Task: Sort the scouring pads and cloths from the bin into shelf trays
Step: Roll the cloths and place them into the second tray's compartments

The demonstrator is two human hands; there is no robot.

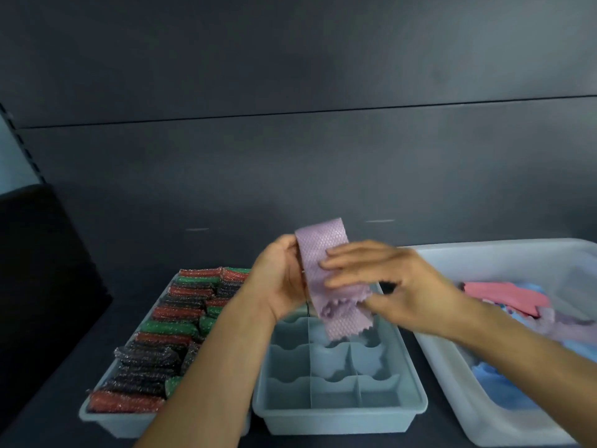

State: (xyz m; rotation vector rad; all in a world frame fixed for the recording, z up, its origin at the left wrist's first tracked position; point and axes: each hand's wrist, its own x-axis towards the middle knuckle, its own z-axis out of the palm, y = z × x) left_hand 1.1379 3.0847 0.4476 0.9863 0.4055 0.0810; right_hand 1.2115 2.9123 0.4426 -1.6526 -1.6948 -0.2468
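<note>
While the lilac cloth (318, 253) hung over the 12 o'clock end of the divided tray (410, 399), the left hand (277, 282) gripped its long edge, keeping it upright, probably so it could be folded narrow enough for a compartment. The right hand (403, 286) lay across it with straight fingers; blur hid whether the thumb pinched. The bin (452, 367) sat at 3 o'clock and the scouring pads (155, 324) at 9 o'clock.

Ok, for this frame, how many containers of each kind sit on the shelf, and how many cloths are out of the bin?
Pale blue plastic tray packed with scouring pads: 1
Pale blue plastic tray with divided compartments: 1
White plastic bin: 1
Lilac textured cloth, gripped in the left hand: 1
Total: 4
</note>
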